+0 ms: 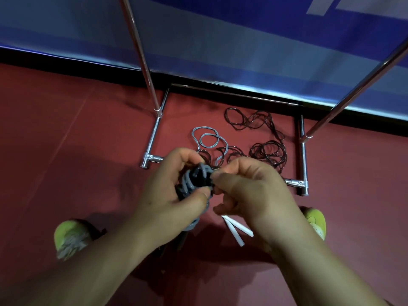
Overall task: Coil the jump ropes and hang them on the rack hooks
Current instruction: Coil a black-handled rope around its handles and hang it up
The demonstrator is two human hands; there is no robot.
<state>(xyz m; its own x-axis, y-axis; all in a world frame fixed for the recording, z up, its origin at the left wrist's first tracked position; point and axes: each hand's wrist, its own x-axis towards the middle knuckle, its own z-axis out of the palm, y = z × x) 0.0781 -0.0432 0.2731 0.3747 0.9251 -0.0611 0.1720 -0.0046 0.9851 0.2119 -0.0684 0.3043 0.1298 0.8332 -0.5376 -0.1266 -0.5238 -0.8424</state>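
Observation:
My left hand (174, 195) grips a coiled bundle of grey jump rope (194, 180) wound around dark handles, held above the floor. My right hand (247, 191) pinches the rope at the bundle's right side. The rest of the grey rope (207, 138) trails in loose loops on the red floor beyond my hands. A dark jump rope (265, 149) lies tangled on the floor inside the rack's base. Two white handles (237, 230) lie on the floor below my right hand. No hooks are in view.
The chrome rack has two upright poles (141, 54) (357, 82) and a floor base frame (154, 131) around the ropes. A blue wall panel (220, 40) stands behind. My yellow-green shoes (70, 237) (315, 221) are on the red floor at both sides.

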